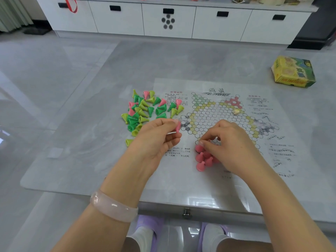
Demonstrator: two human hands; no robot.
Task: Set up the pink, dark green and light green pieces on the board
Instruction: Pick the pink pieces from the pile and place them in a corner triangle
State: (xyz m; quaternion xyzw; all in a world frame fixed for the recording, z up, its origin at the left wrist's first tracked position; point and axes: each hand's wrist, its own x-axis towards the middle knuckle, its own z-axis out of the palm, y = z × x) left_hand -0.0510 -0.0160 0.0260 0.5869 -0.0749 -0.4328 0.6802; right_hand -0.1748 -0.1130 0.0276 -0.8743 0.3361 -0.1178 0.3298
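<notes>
A paper board (218, 115) printed with a star of circles lies on the grey table. Several pink pieces (203, 159) stand upright on the star's near point. My right hand (231, 144) rests over them, its fingertips pinched on the top of one pink piece (199, 148) at the cluster's far left. My left hand (160, 137) hovers left of the board and holds another pink piece (178, 126) between thumb and forefinger. A loose pile of pink, dark green and light green pieces (147, 111) lies left of the board.
A small cream die (236, 112) sits on the board's far right part. A yellow-green game box (292, 71) lies at the table's far right. One light green piece (129, 142) lies apart near my left hand. White cabinets (169, 19) stand beyond the table.
</notes>
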